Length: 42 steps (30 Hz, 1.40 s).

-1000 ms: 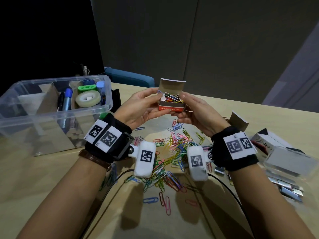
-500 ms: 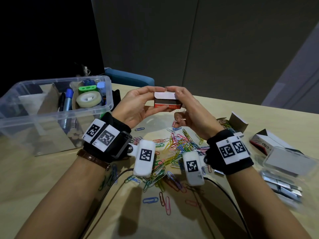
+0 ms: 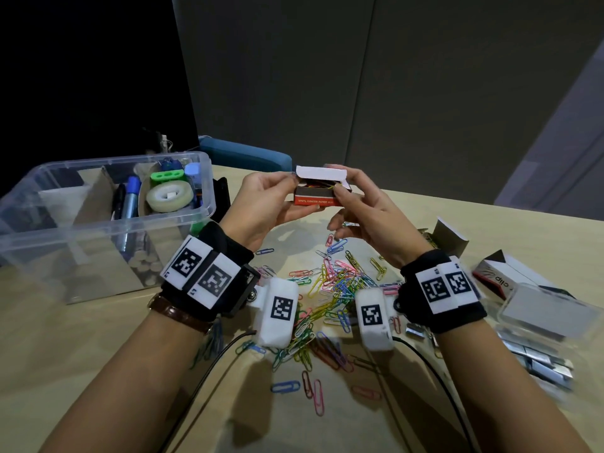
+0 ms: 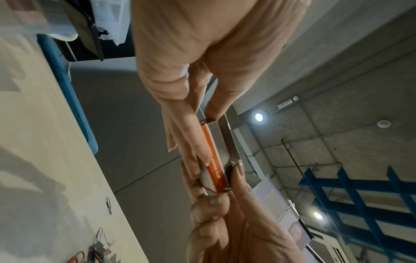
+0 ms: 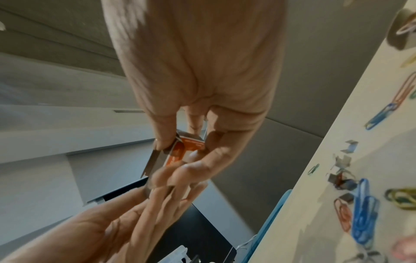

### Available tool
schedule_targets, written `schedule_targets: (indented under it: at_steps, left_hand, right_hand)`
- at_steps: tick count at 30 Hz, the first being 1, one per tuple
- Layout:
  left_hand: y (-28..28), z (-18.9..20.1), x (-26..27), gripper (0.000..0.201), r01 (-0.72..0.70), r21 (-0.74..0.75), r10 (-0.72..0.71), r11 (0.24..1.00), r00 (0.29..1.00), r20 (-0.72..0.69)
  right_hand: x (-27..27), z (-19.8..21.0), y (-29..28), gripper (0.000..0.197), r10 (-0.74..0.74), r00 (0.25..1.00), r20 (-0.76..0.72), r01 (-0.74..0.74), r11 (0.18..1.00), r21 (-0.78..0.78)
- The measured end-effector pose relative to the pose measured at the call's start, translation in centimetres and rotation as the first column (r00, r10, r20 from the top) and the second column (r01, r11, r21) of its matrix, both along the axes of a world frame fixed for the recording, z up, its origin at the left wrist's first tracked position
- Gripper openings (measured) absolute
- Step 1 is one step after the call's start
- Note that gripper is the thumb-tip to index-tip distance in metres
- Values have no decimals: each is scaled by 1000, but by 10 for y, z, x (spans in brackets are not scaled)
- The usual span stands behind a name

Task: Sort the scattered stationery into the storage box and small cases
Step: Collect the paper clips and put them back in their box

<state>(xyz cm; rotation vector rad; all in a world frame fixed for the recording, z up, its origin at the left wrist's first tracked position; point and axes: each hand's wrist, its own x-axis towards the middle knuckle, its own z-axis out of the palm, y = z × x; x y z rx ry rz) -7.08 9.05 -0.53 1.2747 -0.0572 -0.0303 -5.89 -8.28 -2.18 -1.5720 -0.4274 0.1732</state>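
Observation:
A small red paper clip box (image 3: pixel 315 200) is held above the table by both hands. My left hand (image 3: pixel 294 195) grips its left end, thumb on top and fingers beneath. My right hand (image 3: pixel 343 186) pinches the right end, with the thumb at the front corner where a yellow clip pokes out. The white lid flap (image 3: pixel 322 173) lies partly lowered, and clips show in the gap under it. The box also appears in the left wrist view (image 4: pixel 213 160) and the right wrist view (image 5: pixel 188 147). Several coloured paper clips (image 3: pixel 333 289) lie scattered on the table below.
A clear storage box (image 3: pixel 42 237) with tape, markers and cardboard dividers stands at the left. At the right are an open cardboard box (image 3: pixel 452 237), a white and red clip box (image 3: pixel 505 276), a clear plastic case (image 3: pixel 549 310) and loose staple strips (image 3: pixel 539 358).
The lid stood upright a second ago, was pressed down half a second ago, and now sits slightly raised again with a clip poking out. My right thumb has moved to the front corner.

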Motion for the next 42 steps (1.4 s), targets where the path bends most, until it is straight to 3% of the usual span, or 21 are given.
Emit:
schedule_targets:
  at_steps: [7,13,19,25,33,42]
  left_hand:
    - [-1,-5,1,20,-173,34,166,984,976,141]
    - [-2,-10,3,29,-241,168,193,956,947,258]
    - [-8,-14,1,31,-288,239,199,927,920,338]
    - [-6,-9,1,41,-196,128,156,972,950,270]
    - [-1,-6,1,48,-168,120,136,978,962,237]
    - [2,3,-6,53,27,114,-54,993,969,242]
  right_hand:
    - [0,0,4,39,-50,999,-8,51,994,92]
    - [-1,3,3,42,-57,997,46,54,996,71]
    - [-1,6,3,32,-77,994,73,73,995,66]
    - [-2,9,3,26,-52,998,22,49,989,137]
    - [-4,17,-2,37,4,998,-58,2,993,114]
    - [-1,16,-7,32,-28,984,-173,71,967,244]
